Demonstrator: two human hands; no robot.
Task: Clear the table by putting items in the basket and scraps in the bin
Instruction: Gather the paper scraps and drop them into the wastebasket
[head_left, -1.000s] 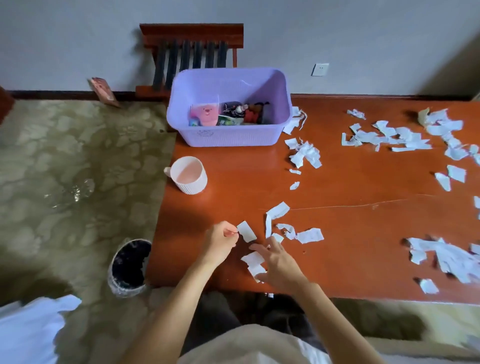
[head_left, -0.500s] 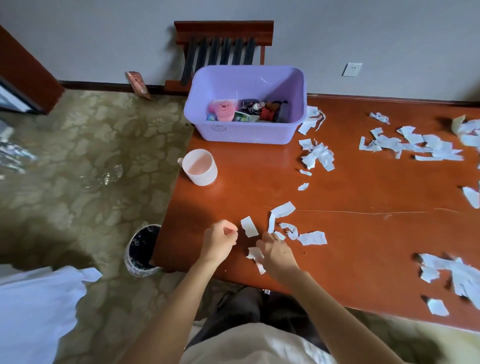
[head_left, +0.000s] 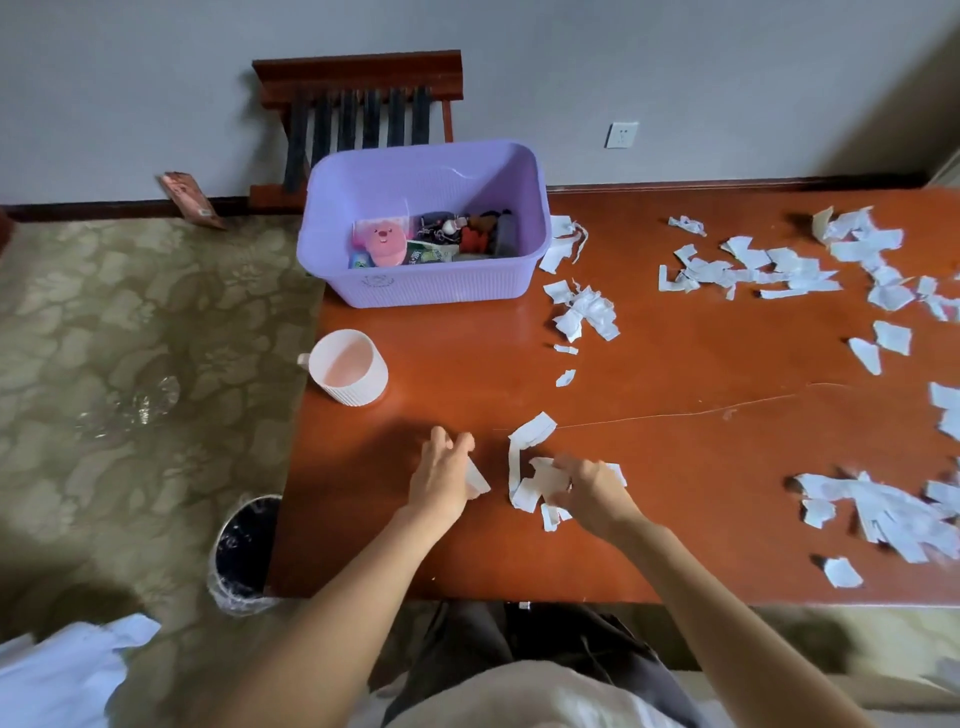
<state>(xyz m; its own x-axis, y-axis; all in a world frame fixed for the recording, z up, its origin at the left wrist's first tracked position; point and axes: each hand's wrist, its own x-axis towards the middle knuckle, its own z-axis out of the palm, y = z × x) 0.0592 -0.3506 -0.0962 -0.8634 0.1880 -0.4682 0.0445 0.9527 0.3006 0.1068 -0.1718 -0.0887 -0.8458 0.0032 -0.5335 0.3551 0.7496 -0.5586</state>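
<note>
Both hands are low over the near-left part of the table. Left hand: fingers loosely spread, single scrap poking out at its palm side. Can't tell whether it's held or just lying under the hand, because of motion blur. Right hand: fingers curled down into the scrap cluster and gripping crumpled paper there. One long strip of that cluster runs up and away from the hand.

Purple basket sits at the far-left corner of the table, with a pink toy and small dark items inside. White cup is upright near the left edge, between the basket and the hands.

Bin is on the carpet, tight against the near-left table corner, with a black liner.

More torn paper:
- small pile just right of the basket
- wide spread across the far right
- heap near the right front edge

Wooden rack stands against the wall behind the basket.
</note>
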